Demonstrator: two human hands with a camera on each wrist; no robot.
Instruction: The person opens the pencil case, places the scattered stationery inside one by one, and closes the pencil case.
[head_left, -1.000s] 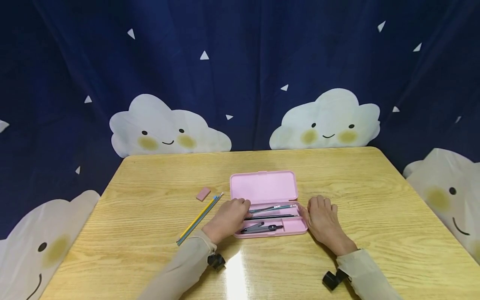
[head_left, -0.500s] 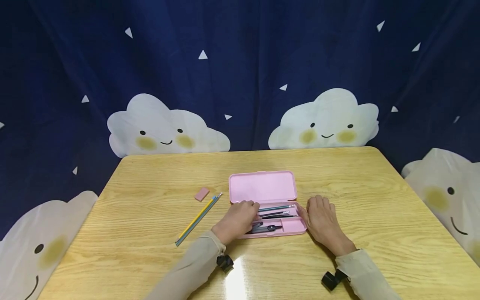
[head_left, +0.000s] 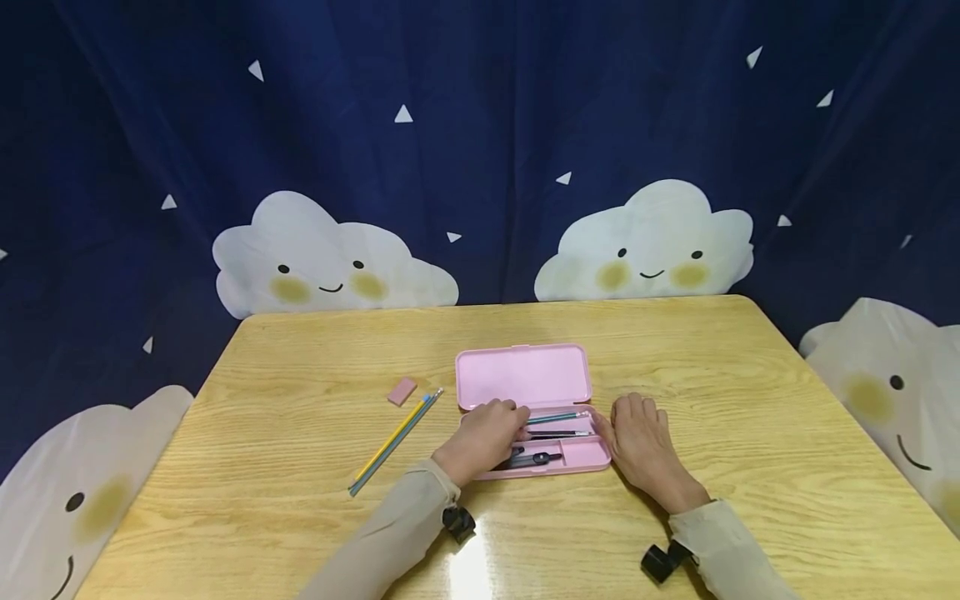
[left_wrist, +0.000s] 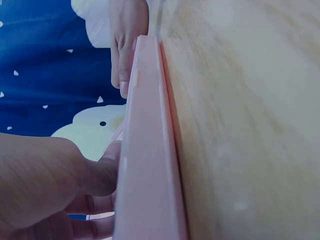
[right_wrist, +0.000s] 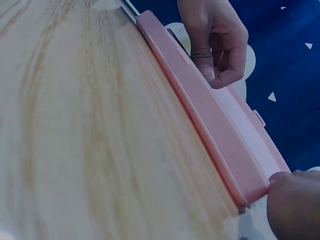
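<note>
Pink pencil case (head_left: 525,379): under left hand (head_left: 483,437), end against thumb of right hand (head_left: 642,442). Probably light, stiff, slick; best held by end walls. Right fingers relaxed, off case. Left palm-down, fingers curled; can't tell if gripping. Pencils (head_left: 557,417) by left fingertips: likely light, rigid, rolly; pinch mid-shaft.

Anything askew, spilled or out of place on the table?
Nothing looks spilled or damaged. The two pencils and pink eraser could seem out of place: they lie loose on the table, left of the open pencil case.
</note>
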